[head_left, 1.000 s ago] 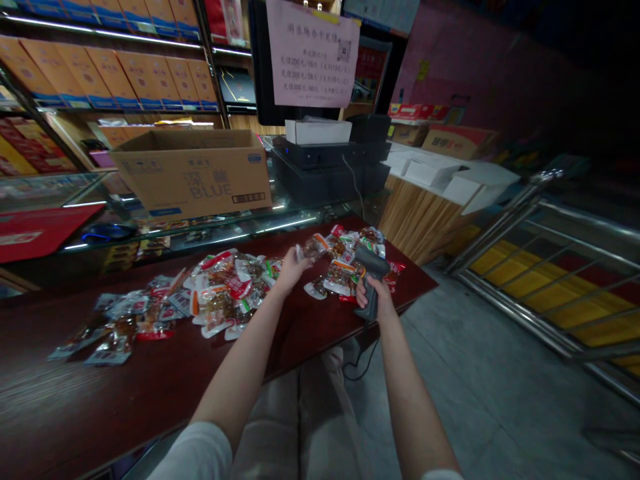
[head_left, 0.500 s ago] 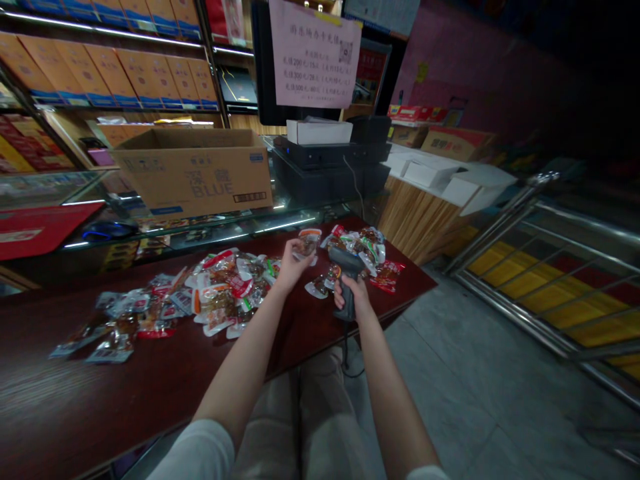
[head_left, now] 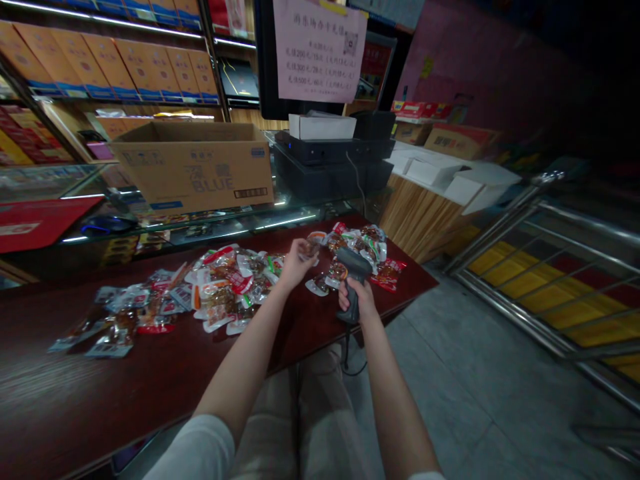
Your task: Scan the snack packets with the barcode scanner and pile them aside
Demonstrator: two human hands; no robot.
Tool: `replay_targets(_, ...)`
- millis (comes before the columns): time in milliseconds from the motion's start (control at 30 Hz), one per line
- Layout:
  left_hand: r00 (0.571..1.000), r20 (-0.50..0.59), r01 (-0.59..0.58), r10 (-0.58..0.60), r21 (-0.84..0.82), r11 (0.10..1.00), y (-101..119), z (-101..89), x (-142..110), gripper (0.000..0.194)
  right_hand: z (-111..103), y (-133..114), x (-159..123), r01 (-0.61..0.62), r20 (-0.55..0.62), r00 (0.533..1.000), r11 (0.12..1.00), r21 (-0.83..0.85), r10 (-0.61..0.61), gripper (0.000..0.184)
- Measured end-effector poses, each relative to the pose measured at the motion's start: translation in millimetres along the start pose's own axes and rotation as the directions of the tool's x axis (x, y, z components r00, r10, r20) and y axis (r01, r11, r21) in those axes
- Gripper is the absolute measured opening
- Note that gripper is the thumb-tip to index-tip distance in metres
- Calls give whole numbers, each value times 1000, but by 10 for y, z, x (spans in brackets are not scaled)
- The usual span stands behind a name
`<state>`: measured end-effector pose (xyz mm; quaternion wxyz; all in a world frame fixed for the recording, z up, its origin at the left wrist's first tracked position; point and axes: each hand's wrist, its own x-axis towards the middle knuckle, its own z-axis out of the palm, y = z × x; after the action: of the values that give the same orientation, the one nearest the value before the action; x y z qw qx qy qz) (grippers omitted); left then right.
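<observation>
Between the thumb and fingers of my left hand (head_left: 296,263) is a small sealed snack packet (head_left: 311,247), held above the dark red table (head_left: 165,380). My right hand (head_left: 361,300) is wrapped round the handle of a black barcode scanner (head_left: 353,265), its head pointing up and left toward the packet. A cable hangs from the scanner's base. Loose snack packets (head_left: 373,243) lie beyond the scanner, with a red packet (head_left: 389,274) at their right. Left of my left arm spreads a larger heap of packets (head_left: 227,287), and brown ones (head_left: 117,327) lie farther left.
Behind the table, a glass counter carries an open cardboard box (head_left: 200,167), a computer mouse (head_left: 107,224) and a black cash drawer (head_left: 330,170) below a monitor with a paper notice (head_left: 317,57). A metal railing (head_left: 530,313) stands at the right above the tiled floor.
The packet in my left hand has tilted and dropped slightly. The scanner has shifted a little to the right and turned, still in my right hand. The camera view has moved slightly.
</observation>
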<state>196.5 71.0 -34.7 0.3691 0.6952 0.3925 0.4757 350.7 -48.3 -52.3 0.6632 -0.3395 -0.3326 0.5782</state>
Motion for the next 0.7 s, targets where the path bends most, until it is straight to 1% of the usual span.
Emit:
replay_targets(100,999,12,-36,36,51,998,25,1,-6,34,18,-2,2,3,0,1000,1000,-7,-3,29)
replay_targets(167,997,39,-71,68,92,993,68,-21,-12,32,27,2,7,6,0,1000,1000,-5,-6,29)
replay_targets(233,995,71,-82,70,181,980,137,-77,-25,29,28,2,11,-1,9,1000,1000,-4,1,31)
replay_targets(267,995,86,-72,52,254,964,181,-119,-38,29,27,0,13,-9,18,1000,1000,-3,9,32)
replay_targets(300,995,99,-58,25,349,935,228,-169,-57,30,25,-4,13,-18,28,999,1000,-2,18,33)
replay_targets(333,994,105,-41,-9,458,888,277,-227,-82,31,23,-9,13,-26,37,999,1000,0,26,34)
replay_targets(400,993,98,-12,-71,662,749,368,-363,-147,35,24,-19,10,-34,46,998,999,3,34,36)
replay_targets(467,991,82,1,-106,787,617,438,-520,-226,38,31,-28,4,-36,41,999,999,2,35,37)
replay_targets(500,991,67,16,-120,815,579,460,-607,-266,38,36,-32,1,-37,37,999,999,1,37,36)
replay_targets(600,988,-10,91,-153,841,534,476,-890,-377,41,47,-38,-6,-41,21,999,999,-2,41,36)
replay_targets(700,985,-115,162,-128,871,464,451,-1159,-474,47,45,-33,-7,-41,19,999,999,-9,41,34)
